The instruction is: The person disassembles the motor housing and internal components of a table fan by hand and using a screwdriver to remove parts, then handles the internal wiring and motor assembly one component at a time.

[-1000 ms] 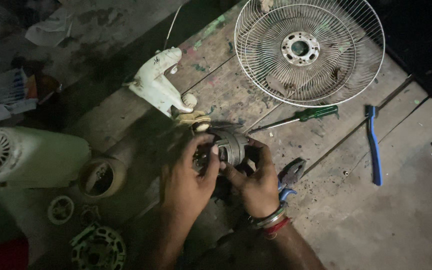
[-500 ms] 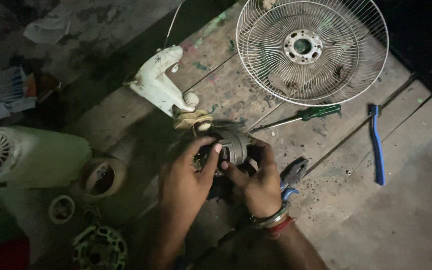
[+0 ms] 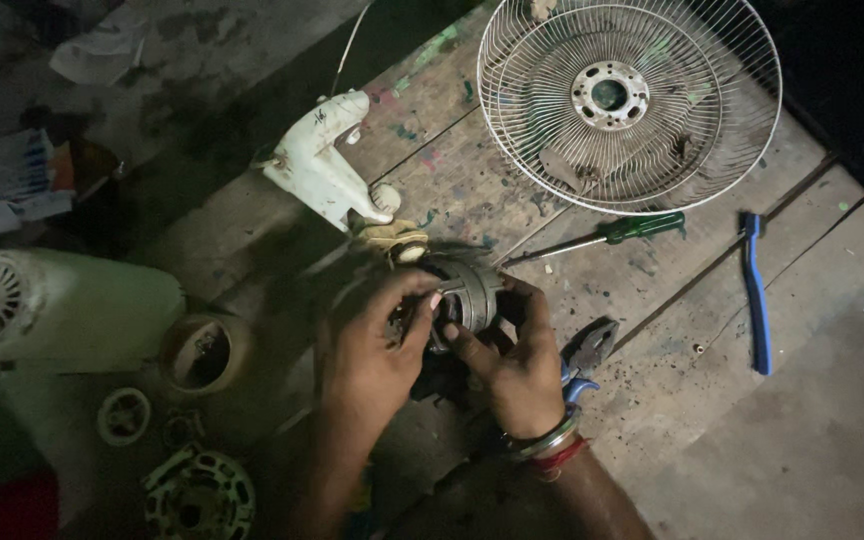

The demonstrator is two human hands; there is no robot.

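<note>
Round metal motor [image 3: 464, 292], ribbed, gripped by both hands; plank bench [image 3: 652, 290].

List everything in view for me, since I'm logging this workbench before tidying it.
fan guard: one, white wire, top right of bench
screwdriver: one, green handle, below guard
brush: one, blue, right side
pliers: one, blue handles, beside right hand
fan neck piece: one, white plastic, top centre
motor housing: one, pale green, left
tape roll: one, tan, beside housing
motor: one, grey metal, held in both hands
left hand: grip on motor
right hand: grip on motor, bangles at wrist
</note>
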